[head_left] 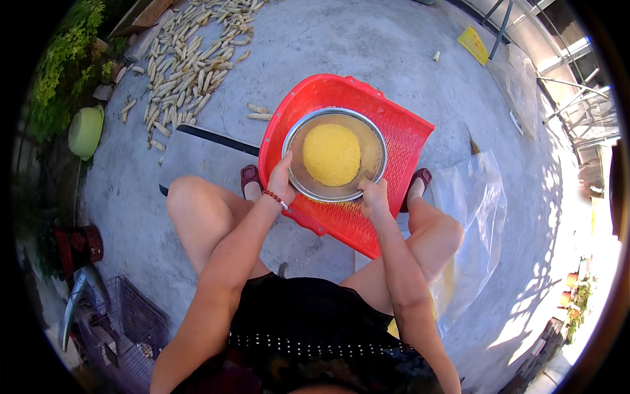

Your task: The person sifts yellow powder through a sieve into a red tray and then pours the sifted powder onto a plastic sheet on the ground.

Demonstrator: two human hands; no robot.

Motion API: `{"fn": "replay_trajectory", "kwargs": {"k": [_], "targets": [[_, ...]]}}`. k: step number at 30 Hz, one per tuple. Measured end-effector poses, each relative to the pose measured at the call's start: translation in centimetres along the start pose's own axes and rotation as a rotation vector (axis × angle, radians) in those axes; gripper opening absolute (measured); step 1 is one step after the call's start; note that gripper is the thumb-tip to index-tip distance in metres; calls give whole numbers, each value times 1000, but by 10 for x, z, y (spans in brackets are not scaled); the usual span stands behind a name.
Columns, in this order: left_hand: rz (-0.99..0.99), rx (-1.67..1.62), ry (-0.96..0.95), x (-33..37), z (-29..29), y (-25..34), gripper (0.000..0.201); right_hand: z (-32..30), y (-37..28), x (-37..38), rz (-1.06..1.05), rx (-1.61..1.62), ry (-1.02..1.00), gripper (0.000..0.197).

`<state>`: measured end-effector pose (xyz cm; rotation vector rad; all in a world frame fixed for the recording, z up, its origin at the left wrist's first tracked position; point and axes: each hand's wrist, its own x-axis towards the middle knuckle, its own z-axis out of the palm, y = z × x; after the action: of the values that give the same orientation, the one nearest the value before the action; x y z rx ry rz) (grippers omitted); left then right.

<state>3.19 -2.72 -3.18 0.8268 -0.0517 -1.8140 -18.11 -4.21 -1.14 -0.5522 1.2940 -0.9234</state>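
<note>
Between my knees I hold a round metal sieve (304, 188) with a shiny rim. A mound of fine yellow meal (331, 155) lies in its middle. My left hand (281, 180) grips the rim at the lower left, thumb on top; a beaded bracelet circles that wrist. At the lower right, my right hand (374, 196) has its fingers closed on the rim. Below the sieve is a red plastic winnowing scoop (408, 131) with a ridged floor, and yellow grains show on it near the sieve's lower edge. How high the sieve is above the scoop I cannot tell.
Bare corn cobs (187, 72) are heaped on the concrete at the far left, near a green basin (86, 132). A clear plastic bag (476, 203) lies by my right leg. A purple crate (125, 328) stands at the lower left. A yellow packet (473, 45) is at the far right.
</note>
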Motion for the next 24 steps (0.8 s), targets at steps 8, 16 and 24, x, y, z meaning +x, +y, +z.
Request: {"fn": "replay_trajectory", "kwargs": {"k": [8, 16, 24], "targets": [[141, -42, -106, 1, -4, 2, 53, 8, -6, -4, 22, 78, 11, 41], [102, 62, -62, -7, 11, 2, 72, -5, -3, 19, 1, 59, 24, 30], [63, 86, 151, -1, 4, 8, 91, 7, -17, 16, -46, 132, 62, 20]]}}
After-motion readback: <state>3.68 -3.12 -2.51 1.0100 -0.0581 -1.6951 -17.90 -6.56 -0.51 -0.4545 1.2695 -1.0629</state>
